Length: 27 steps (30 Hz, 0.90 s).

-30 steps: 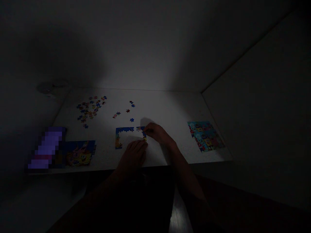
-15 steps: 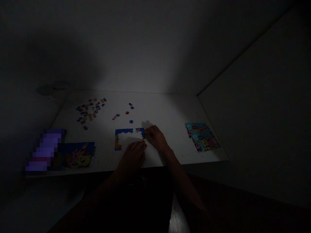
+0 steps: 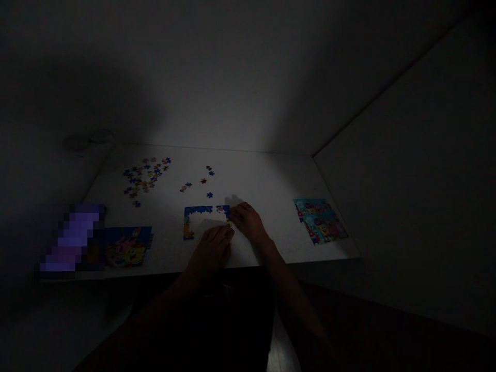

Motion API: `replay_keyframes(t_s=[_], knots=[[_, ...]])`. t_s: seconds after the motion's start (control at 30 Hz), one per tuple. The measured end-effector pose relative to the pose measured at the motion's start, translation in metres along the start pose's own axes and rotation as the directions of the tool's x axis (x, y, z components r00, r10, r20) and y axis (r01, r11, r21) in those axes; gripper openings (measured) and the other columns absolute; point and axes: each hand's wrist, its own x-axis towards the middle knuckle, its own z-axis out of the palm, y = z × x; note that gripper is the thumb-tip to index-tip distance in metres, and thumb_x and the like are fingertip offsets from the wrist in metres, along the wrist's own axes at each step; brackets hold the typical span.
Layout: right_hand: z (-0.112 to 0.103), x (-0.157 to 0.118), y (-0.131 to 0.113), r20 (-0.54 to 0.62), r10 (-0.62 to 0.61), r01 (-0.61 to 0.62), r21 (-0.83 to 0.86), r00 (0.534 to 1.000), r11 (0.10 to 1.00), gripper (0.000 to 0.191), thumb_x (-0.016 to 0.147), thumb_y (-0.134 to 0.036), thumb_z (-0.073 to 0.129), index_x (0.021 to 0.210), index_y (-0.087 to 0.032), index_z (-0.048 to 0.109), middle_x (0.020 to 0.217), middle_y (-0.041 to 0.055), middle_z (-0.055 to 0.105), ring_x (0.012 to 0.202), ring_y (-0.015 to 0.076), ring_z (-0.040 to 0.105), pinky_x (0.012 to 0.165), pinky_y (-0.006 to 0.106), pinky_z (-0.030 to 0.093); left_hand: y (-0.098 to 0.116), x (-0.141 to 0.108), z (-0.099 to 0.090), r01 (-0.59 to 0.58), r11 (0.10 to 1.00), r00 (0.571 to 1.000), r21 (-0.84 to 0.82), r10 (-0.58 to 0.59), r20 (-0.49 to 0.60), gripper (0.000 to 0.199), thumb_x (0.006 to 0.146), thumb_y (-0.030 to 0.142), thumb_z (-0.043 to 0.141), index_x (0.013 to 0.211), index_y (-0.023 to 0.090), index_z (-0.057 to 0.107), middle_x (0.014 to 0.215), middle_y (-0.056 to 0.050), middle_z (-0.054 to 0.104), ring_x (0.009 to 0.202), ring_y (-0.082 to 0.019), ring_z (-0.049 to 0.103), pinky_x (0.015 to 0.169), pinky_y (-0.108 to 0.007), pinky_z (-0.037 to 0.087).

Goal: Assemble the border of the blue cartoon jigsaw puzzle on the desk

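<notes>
From the head camera the scene is dim, with most of the light on a white table (image 3: 251,175). Both forearms reach in from the bottom edge toward a partly built jigsaw puzzle (image 3: 197,214), a frame of pieces with a blue top edge and a yellow-flecked left side around a bare patch of table. A short gap splits its top edge, and a small cluster of joined pieces (image 3: 222,209) sits just right of that gap.

The left hand (image 3: 211,253) lies low and flat, its fingers stretched toward the puzzle's lower right corner, with the fingertips (image 3: 231,233) just beside a yellowish piece (image 3: 229,223). The right hand (image 3: 248,222) rests just right of that piece, its fingers curled down at the puzzle's right side. The light is too poor to tell whether either hand pinches anything.

Farther up the table lie a heap of loose pieces (image 3: 145,178) and a few stray pieces (image 3: 194,185). A picture card (image 3: 127,247) lies left of the puzzle, with a pixelated purple object (image 3: 73,238) touching its left side. A second picture card (image 3: 321,221) lies well off to the right.
</notes>
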Motion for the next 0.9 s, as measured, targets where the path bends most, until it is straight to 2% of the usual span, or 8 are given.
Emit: replay_keyframes(t_s=[0.3, 0.5, 0.9], knots=[[-0.003, -0.002, -0.003, 0.018, -0.076, 0.078, -0.114, 0.997, 0.990, 0.014, 0.093, -0.022, 0.058, 0.095, -0.020, 0.071, 0.089, 0.0082, 0.066, 0.090, 0.0211, 0.060, 0.084, 0.034, 0.051, 0.000, -0.001, -0.001, 0.003, 0.999, 1.000, -0.032, -0.003, -0.014, 0.036, 0.096, 0.018, 0.042, 0.129, 0.017, 0.057, 0.131, -0.012, 0.060, 0.125, -0.027, 0.050, 0.104, -0.045, 0.042], [-0.004, -0.004, -0.006, 0.033, -0.074, 0.079, -0.171, 0.997, 0.982, 0.021, 0.092, -0.023, 0.059, 0.109, -0.020, 0.072, 0.100, 0.0105, 0.065, 0.092, 0.0212, 0.061, 0.084, 0.034, 0.051, 0.000, -0.001, 0.000, -0.005, 0.999, 1.000, -0.038, 0.005, -0.002, 0.037, 0.096, 0.019, 0.042, 0.130, 0.016, 0.056, 0.133, -0.012, 0.059, 0.125, -0.027, 0.050, 0.105, -0.046, 0.041], [-0.005, -0.011, -0.016, 0.060, -0.084, 0.098, -0.304, 0.995, 0.948, 0.024, 0.092, -0.023, 0.057, 0.111, -0.022, 0.072, 0.106, 0.0104, 0.068, 0.097, 0.0213, 0.062, 0.084, 0.033, 0.053, 0.002, 0.001, -0.004, 0.014, 0.999, 1.000, -0.052, -0.014, 0.000, 0.040, 0.094, 0.016, 0.045, 0.133, 0.015, 0.053, 0.132, -0.012, 0.059, 0.124, -0.025, 0.049, 0.106, -0.043, 0.041]])
